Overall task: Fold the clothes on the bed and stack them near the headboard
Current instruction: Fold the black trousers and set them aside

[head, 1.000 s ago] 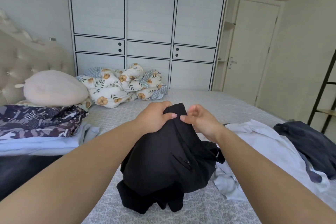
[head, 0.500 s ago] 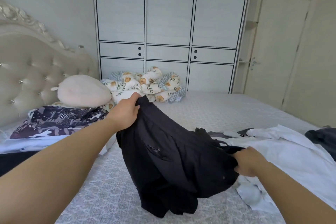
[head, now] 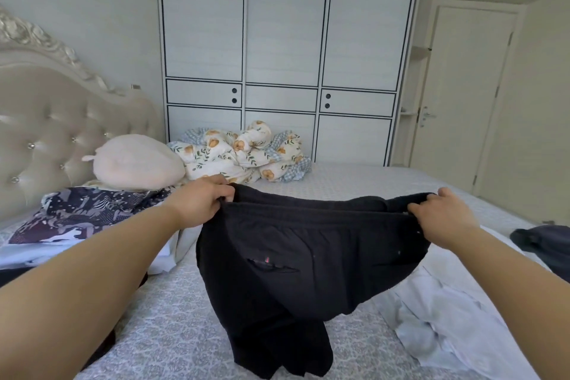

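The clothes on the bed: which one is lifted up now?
The black trousers, stretched by the waistband between left hand and right hand; the others lie flat.

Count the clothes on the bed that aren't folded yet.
3: black pants stretched at the waistband between the left hand and right hand; a white shirt crumpled at right; a dark garment at the far right edge. More may lie out of frame.

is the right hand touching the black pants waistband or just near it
Touching. The head view shows the right hand with fingers curled over the waistband of the black pants, pinching its right end, with no gap between them.
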